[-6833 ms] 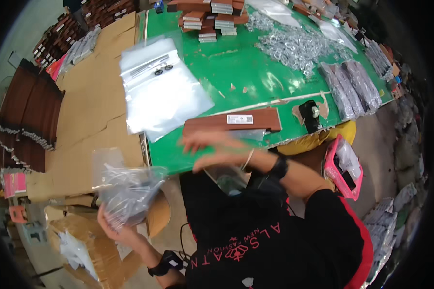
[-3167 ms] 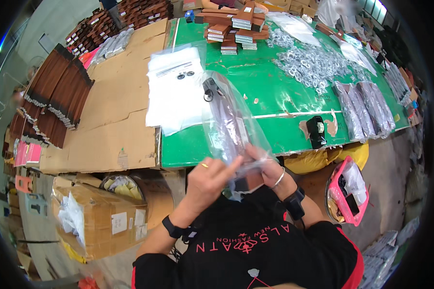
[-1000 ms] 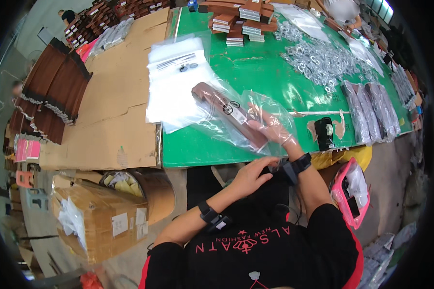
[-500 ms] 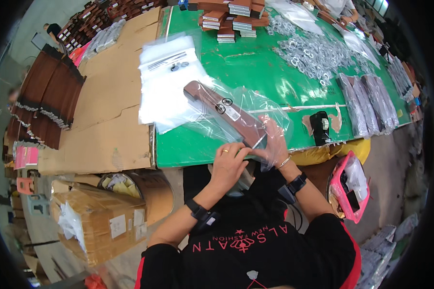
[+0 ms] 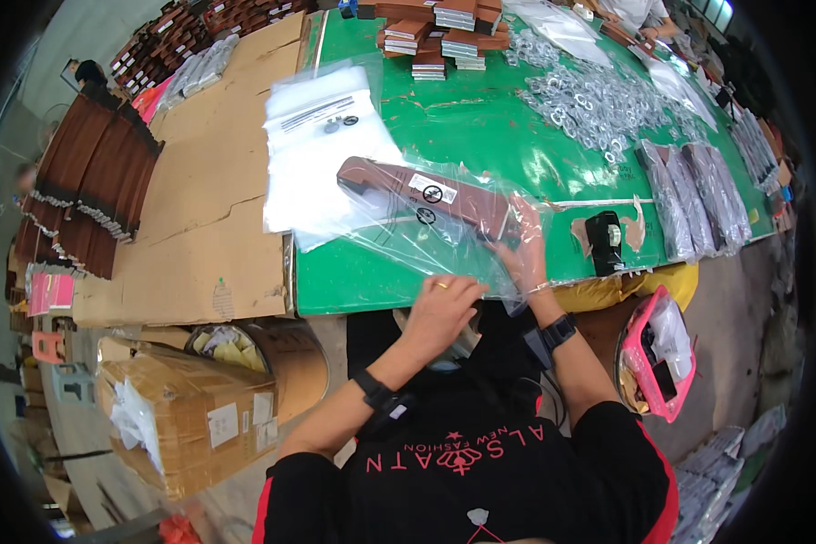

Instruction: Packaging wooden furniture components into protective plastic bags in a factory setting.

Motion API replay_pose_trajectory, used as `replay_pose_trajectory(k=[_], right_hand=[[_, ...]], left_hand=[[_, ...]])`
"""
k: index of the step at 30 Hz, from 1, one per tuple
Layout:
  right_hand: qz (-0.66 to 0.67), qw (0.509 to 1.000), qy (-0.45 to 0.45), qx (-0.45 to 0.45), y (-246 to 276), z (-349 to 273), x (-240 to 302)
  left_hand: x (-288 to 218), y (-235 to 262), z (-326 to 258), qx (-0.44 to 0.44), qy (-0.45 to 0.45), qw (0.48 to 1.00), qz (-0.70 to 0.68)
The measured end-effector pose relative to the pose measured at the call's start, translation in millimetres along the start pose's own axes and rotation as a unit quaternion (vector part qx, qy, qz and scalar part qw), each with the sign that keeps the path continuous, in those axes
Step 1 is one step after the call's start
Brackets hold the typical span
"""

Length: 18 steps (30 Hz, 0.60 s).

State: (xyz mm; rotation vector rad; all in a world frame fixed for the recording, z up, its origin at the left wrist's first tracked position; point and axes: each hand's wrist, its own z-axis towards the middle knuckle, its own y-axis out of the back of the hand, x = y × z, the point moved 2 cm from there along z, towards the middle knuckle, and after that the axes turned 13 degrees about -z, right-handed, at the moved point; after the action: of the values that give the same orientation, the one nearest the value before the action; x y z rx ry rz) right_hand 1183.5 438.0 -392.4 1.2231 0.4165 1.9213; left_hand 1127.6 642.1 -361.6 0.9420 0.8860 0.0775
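Note:
A brown, flat board with one rounded end lies inside a clear plastic bag on the green table, slanting down toward the right. My right hand is closed around the board's near right end, with film bunched about the fingers; whether the hand is inside or outside the bag, I cannot tell. At the table's front edge my left hand pinches the lower edge of the bag. Under the board's left end is a pile of flat clear bags.
Loose clear rings lie heaped at the far right, past bagged bundles. A black handheld tool rests near the front edge. Brown boards are stacked at the back and left. A pink basket stands below.
The board has turned flatter, its right end moving up and away from me. My right hand has moved up with it; my left hand has shifted slightly right.

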Motion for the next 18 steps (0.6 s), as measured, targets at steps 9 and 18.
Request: replay_pose_trajectory(k=[9, 18], right_hand=[[-0.081, 0.993, -0.076, 0.035, 1, 2, 9], [0.066, 0.981, 0.023, 0.181, 47, -8, -30]], left_hand=[[47, 30, -16, 0.006, -0.017, 0.995, 0.096], [41, 75, -25, -0.018, 0.060, 0.997, 0.052]])
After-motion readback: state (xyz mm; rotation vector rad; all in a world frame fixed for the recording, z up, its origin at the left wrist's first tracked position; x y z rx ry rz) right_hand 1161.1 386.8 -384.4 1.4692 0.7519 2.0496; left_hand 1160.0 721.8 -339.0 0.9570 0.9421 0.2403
